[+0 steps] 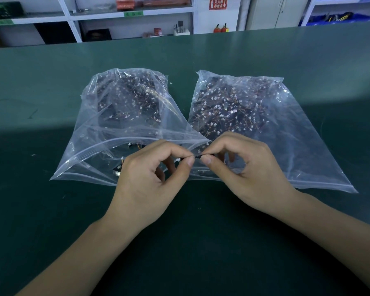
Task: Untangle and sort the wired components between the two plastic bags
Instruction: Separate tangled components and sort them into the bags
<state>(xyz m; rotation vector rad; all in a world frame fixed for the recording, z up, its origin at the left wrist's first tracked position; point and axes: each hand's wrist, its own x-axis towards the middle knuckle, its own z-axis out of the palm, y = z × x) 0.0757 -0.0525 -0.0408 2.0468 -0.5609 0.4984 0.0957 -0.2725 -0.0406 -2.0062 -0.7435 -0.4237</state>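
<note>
So you've got both hands meeting right in the middle, just in front of where the two bags come together. Your left hand (150, 178) and your right hand (244, 167) are each pinching the same small dark component (198, 156), thumb and index fingers clamped on either end of it, with the other fingers curled loosely underneath. It's a thin black piece and mostly hidden by your fingertips, so I can't tell whether there's a wire hanging off it.

The left bag (115, 124) is a clear zip bag lying on the green worktop (51, 210), mouth facing you and gaping open a bit, with most of its dark wired components with little white connectors piled toward the far end. A few loose pieces sit near the opening, just beside your left knuckles. The right bag (265, 124) lies just beside it, near corners touching or overlapping around your hands, and its load of the same tangled stuff is also heaped toward the far end. Its zip strip runs along the near edge, right of your right wrist.

Both forearms come in from the bottom corners, resting low over the worktop. At the back there are white shelves (94, 16) with boxes and bits, a red sign (218, 3) on the wall and two small red extinguishers (220, 28) on the floor.
</note>
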